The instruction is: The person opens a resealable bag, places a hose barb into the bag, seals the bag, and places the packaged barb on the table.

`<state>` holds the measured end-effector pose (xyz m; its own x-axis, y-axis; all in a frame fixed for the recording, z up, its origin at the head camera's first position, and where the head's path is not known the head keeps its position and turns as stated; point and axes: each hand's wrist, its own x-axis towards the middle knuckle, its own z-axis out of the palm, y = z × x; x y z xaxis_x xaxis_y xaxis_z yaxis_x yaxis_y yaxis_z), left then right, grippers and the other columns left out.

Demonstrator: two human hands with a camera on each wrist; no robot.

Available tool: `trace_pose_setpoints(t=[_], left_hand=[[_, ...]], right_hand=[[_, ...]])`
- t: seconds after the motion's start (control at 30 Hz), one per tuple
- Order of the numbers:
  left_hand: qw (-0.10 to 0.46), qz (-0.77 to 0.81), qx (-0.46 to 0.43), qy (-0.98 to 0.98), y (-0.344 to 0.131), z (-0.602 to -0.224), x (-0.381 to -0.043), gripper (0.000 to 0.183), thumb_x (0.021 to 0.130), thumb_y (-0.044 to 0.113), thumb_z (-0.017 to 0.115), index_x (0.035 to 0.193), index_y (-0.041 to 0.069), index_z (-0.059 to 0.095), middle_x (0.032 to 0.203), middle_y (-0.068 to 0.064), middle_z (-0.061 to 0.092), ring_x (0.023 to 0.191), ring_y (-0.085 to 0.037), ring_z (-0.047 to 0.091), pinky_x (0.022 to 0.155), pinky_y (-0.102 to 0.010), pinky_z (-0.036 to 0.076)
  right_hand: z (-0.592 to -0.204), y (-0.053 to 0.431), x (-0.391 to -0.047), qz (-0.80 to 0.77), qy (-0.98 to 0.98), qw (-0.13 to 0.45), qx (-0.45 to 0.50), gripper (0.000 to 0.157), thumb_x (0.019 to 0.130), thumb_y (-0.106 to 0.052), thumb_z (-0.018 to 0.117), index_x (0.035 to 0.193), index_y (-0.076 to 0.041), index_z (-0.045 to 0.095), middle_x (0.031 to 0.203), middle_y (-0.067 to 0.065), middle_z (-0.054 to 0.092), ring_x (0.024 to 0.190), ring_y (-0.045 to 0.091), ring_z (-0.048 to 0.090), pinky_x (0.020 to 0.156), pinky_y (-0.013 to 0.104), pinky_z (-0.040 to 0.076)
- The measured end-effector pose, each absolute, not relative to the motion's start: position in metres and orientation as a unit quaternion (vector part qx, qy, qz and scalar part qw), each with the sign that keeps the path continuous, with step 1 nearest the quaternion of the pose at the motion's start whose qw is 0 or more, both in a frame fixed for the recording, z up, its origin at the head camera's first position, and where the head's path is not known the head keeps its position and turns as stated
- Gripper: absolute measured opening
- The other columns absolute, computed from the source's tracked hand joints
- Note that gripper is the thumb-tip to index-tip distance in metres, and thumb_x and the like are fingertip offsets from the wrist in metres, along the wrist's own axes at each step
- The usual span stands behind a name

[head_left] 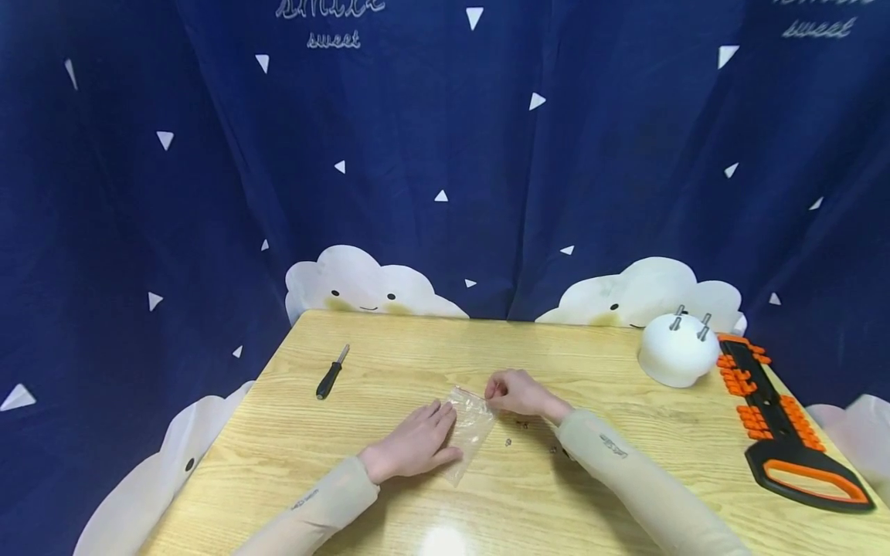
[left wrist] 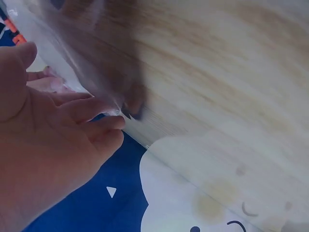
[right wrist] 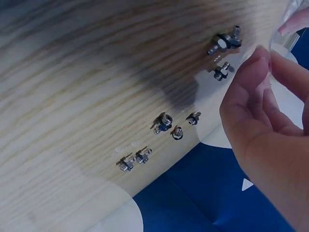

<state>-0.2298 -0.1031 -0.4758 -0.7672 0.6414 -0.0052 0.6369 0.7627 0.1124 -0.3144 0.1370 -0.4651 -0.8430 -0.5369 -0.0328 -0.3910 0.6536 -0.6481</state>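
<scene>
A clear plastic bag with a zip-style strip along its top edge lies between the two hands. My left hand rests on the bag's left side, its fingers extended; in the left wrist view the film stands up from the table beside the fingertips. At the bag's upper right corner my right hand pinches the edge between thumb and forefinger. Several small metal fittings with dark rings lie on the table just below the right hand, partly under its forearm in the head view.
A black-handled screwdriver lies at the table's left. At the back right stands a white dome with metal posts on top, beside a black and orange rack along the right edge. A blue curtain hangs behind the wooden table.
</scene>
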Motion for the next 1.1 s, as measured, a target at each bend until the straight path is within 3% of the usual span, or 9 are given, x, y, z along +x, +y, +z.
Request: trace_pose_setpoints(t=[0.23, 0.47, 0.67, 0.83, 1.1], left_hand=[[0.016, 0.03, 0.329, 0.944, -0.1, -0.475, -0.232, 0.069, 0.101, 0.049, 0.048, 0.147, -0.002, 0.041, 0.154, -0.023, 0.041, 0.143, -0.041, 0.039, 0.12, -0.048, 0.035], [0.021, 0.028, 0.344, 0.938, -0.101, -0.477, -0.234, 0.069, 0.099, 0.048, 0.052, 0.146, -0.002, 0.043, 0.155, -0.024, 0.038, 0.145, -0.04, 0.037, 0.12, -0.048, 0.035], [0.025, 0.038, 0.348, 0.936, -0.1, -0.478, -0.235, 0.073, 0.1, 0.051, 0.05, 0.148, -0.003, 0.039, 0.155, -0.025, 0.037, 0.145, -0.04, 0.036, 0.12, -0.049, 0.034], [0.018, 0.046, 0.348, 0.936, -0.098, -0.478, -0.234, 0.074, 0.101, 0.049, 0.048, 0.148, -0.006, 0.036, 0.154, -0.027, 0.038, 0.145, -0.042, 0.036, 0.12, -0.051, 0.034], [0.026, 0.038, 0.337, 0.94, -0.093, -0.477, -0.235, 0.068, 0.102, 0.044, 0.049, 0.147, -0.005, 0.039, 0.155, -0.024, 0.038, 0.146, -0.039, 0.035, 0.121, -0.049, 0.033]], right_hand=[[-0.462, 0.134, -0.308, -0.349, 0.891, 0.16, -0.24, 0.009, 0.084, -0.008, 0.073, 0.089, -0.003, 0.068, 0.07, 0.002, 0.067, 0.059, 0.009, 0.059, 0.055, 0.021, 0.052], [-0.463, 0.126, -0.308, -0.316, 0.91, 0.108, -0.247, 0.009, 0.088, -0.015, 0.067, 0.084, -0.007, 0.066, 0.066, 0.0, 0.063, 0.058, 0.006, 0.052, 0.056, 0.02, 0.044], [-0.468, 0.119, -0.307, -0.328, 0.913, 0.124, -0.208, 0.007, 0.086, -0.011, 0.07, 0.085, -0.005, 0.066, 0.069, -0.001, 0.063, 0.06, 0.007, 0.055, 0.057, 0.019, 0.048], [-0.468, 0.118, -0.303, -0.322, 0.911, 0.125, -0.224, 0.005, 0.085, -0.009, 0.069, 0.081, -0.006, 0.068, 0.068, -0.003, 0.06, 0.061, 0.007, 0.052, 0.057, 0.018, 0.044], [-0.466, 0.117, -0.295, -0.32, 0.91, 0.13, -0.228, 0.013, 0.088, -0.012, 0.066, 0.076, -0.009, 0.065, 0.061, -0.004, 0.058, 0.055, 0.006, 0.052, 0.059, 0.019, 0.043]])
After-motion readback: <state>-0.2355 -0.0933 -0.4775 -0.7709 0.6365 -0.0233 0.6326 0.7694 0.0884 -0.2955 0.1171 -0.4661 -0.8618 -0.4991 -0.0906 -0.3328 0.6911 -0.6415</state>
